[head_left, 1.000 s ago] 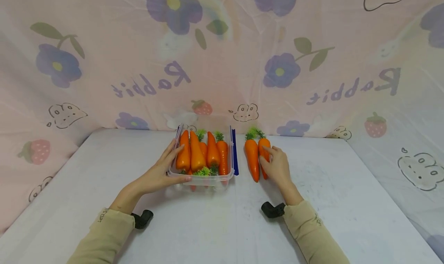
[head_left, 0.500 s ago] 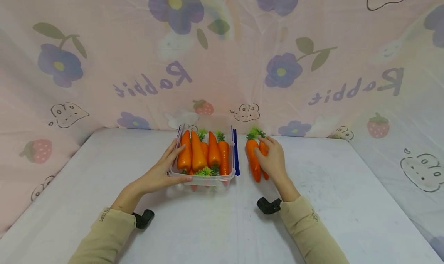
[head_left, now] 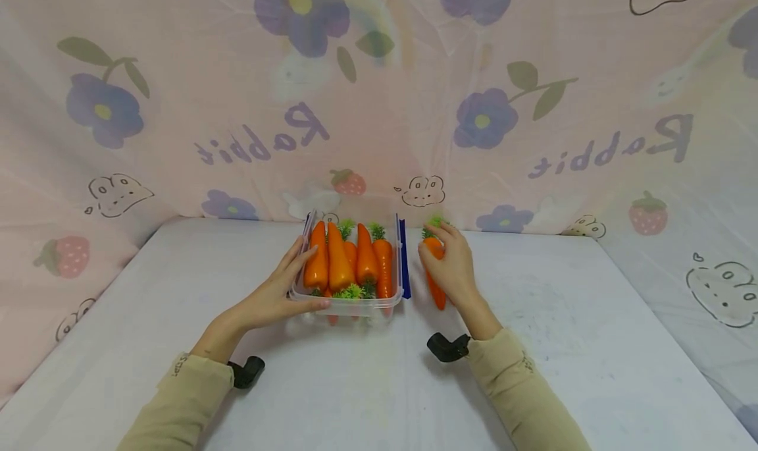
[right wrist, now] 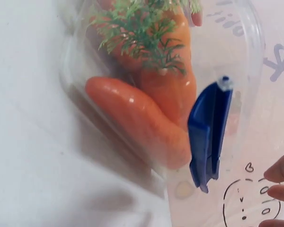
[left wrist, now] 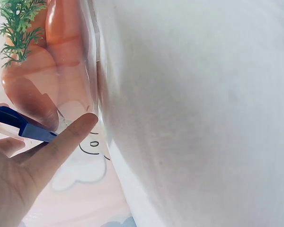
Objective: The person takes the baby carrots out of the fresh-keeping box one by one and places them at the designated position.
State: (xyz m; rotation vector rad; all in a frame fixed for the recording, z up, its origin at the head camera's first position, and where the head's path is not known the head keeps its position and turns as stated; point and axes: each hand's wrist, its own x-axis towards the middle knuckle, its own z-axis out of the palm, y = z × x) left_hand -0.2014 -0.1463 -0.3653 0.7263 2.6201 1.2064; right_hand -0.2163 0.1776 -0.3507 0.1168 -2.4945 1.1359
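Observation:
A clear plastic box stands on the white table, filled with several orange carrots with green tops. At its near left corner, my left hand rests with outstretched fingers and thumb against the side and front. One straight finger touches the box wall in the left wrist view. To the right of the box lies a loose carrot. Over it hovers my right hand, thumb and fingers spread around its upper part; contact cannot be told. A second loose carrot is hidden beneath that hand.
Blue clip flaps hang from the box sides; the right one sticks out between box and loose carrot. A printed cloth hangs behind the table's back edge. Black devices are strapped at both wrists.
My right hand has moved left from the farther loose carrot to over the nearer one, covering the farther one. The left hand and box keep their place.

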